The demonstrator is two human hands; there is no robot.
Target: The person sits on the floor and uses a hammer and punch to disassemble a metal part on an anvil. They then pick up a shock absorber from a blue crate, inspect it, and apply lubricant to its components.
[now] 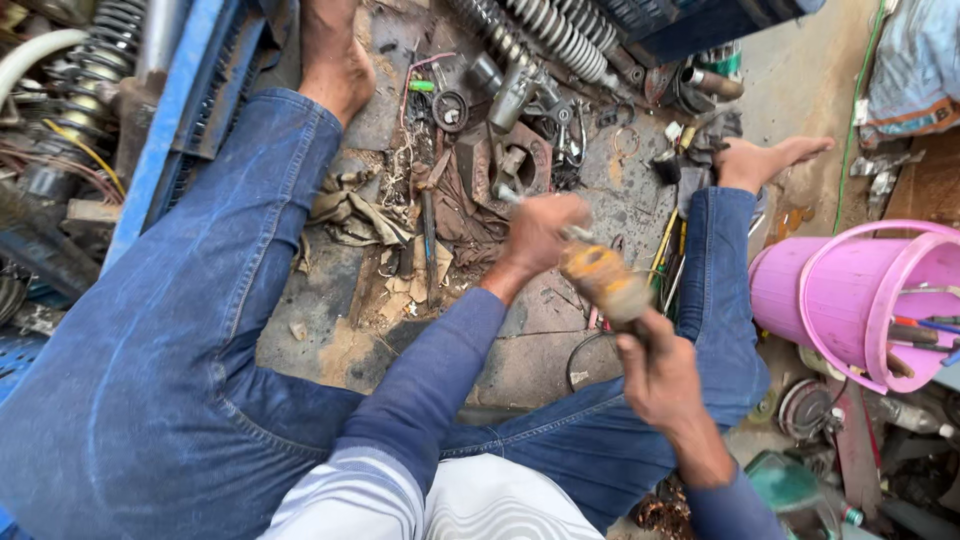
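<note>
While the left hand [540, 235] grips a thin metal rod [512, 197], the right hand [655, 375] clasps a blurred orange-and-grey cylindrical part [603, 280] near a pink bucket [850, 300].

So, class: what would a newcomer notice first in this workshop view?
The two hands at centre: the left hand and right hand together hold a blurred orange-yellow part. A bright pink bucket stands at right, and coil springs lie among metal parts up top.
</note>
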